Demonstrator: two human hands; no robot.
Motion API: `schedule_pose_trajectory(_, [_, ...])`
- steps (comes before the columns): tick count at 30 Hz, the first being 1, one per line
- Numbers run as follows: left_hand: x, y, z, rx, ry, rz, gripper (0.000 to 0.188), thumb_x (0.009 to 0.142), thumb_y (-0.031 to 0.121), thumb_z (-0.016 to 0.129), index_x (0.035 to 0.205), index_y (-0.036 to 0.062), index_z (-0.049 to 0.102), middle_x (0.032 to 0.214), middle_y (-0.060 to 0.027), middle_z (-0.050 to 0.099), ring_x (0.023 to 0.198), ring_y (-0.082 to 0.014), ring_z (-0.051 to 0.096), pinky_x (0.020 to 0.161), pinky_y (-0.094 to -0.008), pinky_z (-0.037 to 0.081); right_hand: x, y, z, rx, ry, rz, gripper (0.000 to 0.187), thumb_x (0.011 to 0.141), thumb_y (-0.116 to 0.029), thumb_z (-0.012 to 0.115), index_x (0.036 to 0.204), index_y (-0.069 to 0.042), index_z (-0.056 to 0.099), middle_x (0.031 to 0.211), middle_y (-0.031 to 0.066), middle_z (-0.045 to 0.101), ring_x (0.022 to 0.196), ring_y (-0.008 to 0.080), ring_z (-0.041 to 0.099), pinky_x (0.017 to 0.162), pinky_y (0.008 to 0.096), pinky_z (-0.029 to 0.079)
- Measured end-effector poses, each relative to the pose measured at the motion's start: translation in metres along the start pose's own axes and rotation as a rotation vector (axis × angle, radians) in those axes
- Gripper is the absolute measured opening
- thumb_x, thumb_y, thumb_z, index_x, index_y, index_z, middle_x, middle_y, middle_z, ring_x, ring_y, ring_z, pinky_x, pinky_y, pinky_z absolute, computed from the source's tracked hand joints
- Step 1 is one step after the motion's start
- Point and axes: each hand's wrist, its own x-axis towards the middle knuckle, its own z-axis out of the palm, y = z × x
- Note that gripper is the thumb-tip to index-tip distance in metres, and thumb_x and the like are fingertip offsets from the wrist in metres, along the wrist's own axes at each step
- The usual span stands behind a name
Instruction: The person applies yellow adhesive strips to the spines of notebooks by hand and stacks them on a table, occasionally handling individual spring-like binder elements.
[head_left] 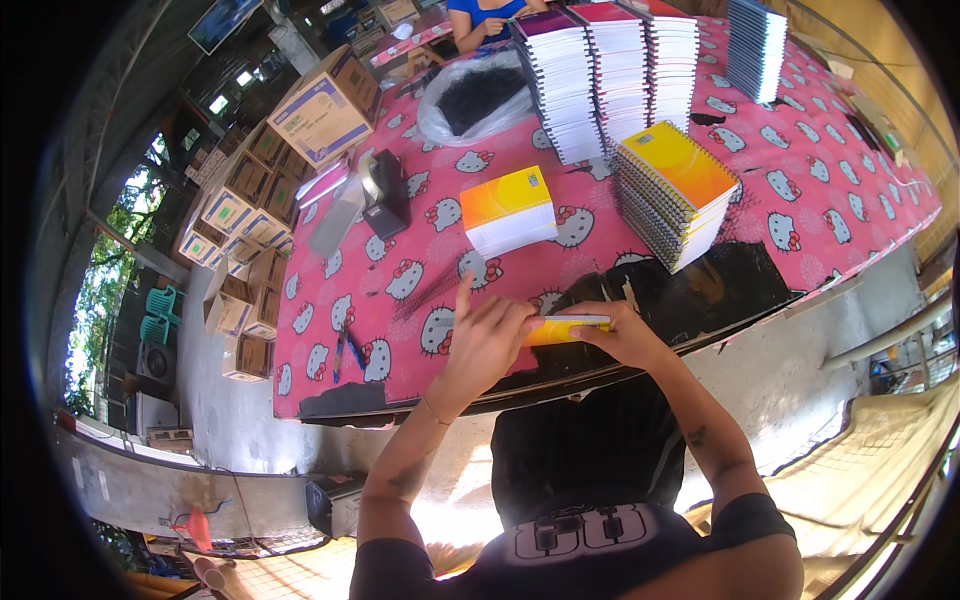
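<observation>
A thin yellow-orange notebook (556, 331) is held on edge between my hands at the table's near side. My right hand (625, 337) grips its right end, thumb on the near face. Closed against the left end is my left hand (490, 335), one finger raised; whether a coil sits in those fingers is hidden. Beyond them lies a stack of yellow-orange notebooks (508, 212) with no coil showing on its visible sides. To the right stands a stack of spiral-bound yellow notebooks (680, 190). Dark loose coils (436, 290) seem to lie by my left hand.
Tall stacks of bound notebooks (565, 95) stand at the back, beside a plastic bag of black coils (480, 98). A tape dispenser (383, 190) and pens (348, 350) lie left on the pink table cover (400, 285). Cardboard boxes (325, 105) rise behind. Another person (490, 22) sits opposite.
</observation>
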Motion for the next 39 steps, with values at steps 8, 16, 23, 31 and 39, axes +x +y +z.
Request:
schedule_pose_trajectory(8, [-0.002, 0.018, 0.006, 0.357, -0.068, -0.080, 0.064, 0.096, 0.044, 0.059, 0.143, 0.0029, 0.048, 0.148, -0.0215, 0.047, 0.138, -0.0391, 0.044, 0.116, -0.0664, 0.014, 0.004, 0.000, 0.001, 0.046, 0.024, 0.035, 0.029, 0.092, -0.006, 0.068, 0.120, 0.002, 0.068, 0.105, 0.0108, 0.074, 0.093, 0.0124, 0.066, 0.085, 0.0290, 0.053])
schedule_pose_trajectory(16, [-0.002, 0.030, 0.032, 0.422, -0.059, -0.304, 0.086, 0.098, 0.056, 0.045, 0.151, -0.0102, 0.030, 0.158, -0.0308, 0.027, 0.150, -0.0434, 0.024, 0.115, -0.0695, 0.008, 0.008, 0.007, 0.002, 0.043, 0.065, -0.017, 0.032, 0.093, -0.011, 0.069, 0.121, 0.004, 0.066, 0.107, 0.0121, 0.074, 0.095, 0.0142, 0.067, 0.087, 0.0295, 0.053])
schedule_pose_trajectory(23, [-0.020, 0.052, 0.044, 0.333, -0.009, -0.326, 0.086, 0.096, 0.057, 0.050, 0.150, -0.0084, 0.034, 0.158, -0.0279, 0.031, 0.150, -0.0409, 0.026, 0.116, -0.0676, 0.012, 0.007, 0.004, 0.007, 0.088, 0.014, -0.026, 0.032, 0.092, -0.008, 0.069, 0.122, 0.003, 0.067, 0.107, 0.0126, 0.074, 0.095, 0.0123, 0.066, 0.086, 0.0296, 0.053])
schedule_pose_trajectory(31, [-0.022, 0.049, 0.054, 0.233, 0.019, -0.284, 0.091, 0.097, 0.059, 0.046, 0.150, -0.0118, 0.027, 0.158, -0.0342, 0.025, 0.149, -0.0481, 0.021, 0.115, -0.0702, 0.006, 0.005, 0.006, 0.012, 0.033, 0.029, 0.036, 0.034, 0.088, -0.011, 0.073, 0.120, 0.001, 0.069, 0.103, 0.0140, 0.076, 0.088, 0.0173, 0.071, 0.082, 0.0310, 0.055])
schedule_pose_trajectory(39, [-0.016, 0.050, 0.057, 0.273, 0.022, -0.239, 0.092, 0.099, 0.065, 0.034, 0.148, -0.0127, 0.029, 0.155, -0.0373, 0.026, 0.149, -0.0486, 0.022, 0.115, -0.0698, 0.007, -0.001, 0.011, 0.018, -0.133, 0.062, -0.153, 0.034, 0.086, -0.012, 0.073, 0.118, 0.000, 0.070, 0.097, 0.0193, 0.074, 0.083, 0.0291, 0.073, 0.078, 0.0353, 0.055])
